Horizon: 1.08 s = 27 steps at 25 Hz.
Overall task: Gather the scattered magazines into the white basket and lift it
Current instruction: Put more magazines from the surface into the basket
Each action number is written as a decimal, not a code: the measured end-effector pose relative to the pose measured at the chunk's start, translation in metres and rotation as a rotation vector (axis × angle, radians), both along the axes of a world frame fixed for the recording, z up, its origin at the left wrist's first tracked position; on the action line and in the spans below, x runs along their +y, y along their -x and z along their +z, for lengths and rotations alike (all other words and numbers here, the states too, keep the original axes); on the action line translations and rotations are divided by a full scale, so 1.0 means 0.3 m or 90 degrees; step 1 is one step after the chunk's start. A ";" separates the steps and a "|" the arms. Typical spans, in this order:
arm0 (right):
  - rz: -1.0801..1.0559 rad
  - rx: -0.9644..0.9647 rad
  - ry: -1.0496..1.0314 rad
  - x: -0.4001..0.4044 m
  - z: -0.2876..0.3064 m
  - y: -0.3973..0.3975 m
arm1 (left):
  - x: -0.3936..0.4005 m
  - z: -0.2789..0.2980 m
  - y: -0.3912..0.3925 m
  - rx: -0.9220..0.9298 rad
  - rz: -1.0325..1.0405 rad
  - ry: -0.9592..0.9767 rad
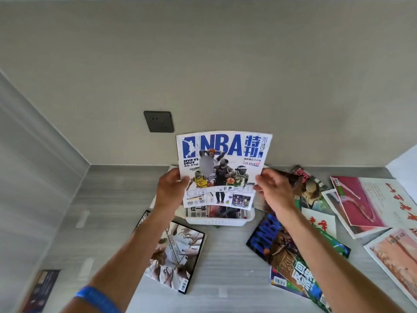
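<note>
Both forearms reached forward from the bottom edge, a blue wristband (pixel 97 298) on the left one. Between them, the left hand (pixel 171 188) and right hand (pixel 272 190) each pinched a side edge of an NBA magazine (pixel 222 168), thumbs on the cover, fingers hidden behind it. It stood nearly upright, cover facing the camera, title at the top, long axis vertical, bowed slightly across its width. It hung directly above the white basket (pixel 220 221), covering most of it; only the near wall and a strip of magazines inside showed. More magazines lay flat on the grey table (pixel 225 256): one with pale figures (pixel 174 256) at left, a dark one (pixel 277 240) at right, a red-and-white spread (pixel 365 202) beyond, several cut off by the frame. A dark wall socket (pixel 158 121) sat above.
</note>
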State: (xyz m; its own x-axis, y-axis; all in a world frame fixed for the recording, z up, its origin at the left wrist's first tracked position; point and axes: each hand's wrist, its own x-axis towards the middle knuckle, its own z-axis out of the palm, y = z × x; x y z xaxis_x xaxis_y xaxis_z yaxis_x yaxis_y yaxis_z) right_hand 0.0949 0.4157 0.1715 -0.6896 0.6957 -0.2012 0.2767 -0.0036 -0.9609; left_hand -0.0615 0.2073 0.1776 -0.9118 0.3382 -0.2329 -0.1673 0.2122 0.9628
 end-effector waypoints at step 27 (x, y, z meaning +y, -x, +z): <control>0.051 -0.404 -0.054 0.291 -0.379 -0.716 | 0.335 -0.439 -0.798 0.068 -0.443 0.367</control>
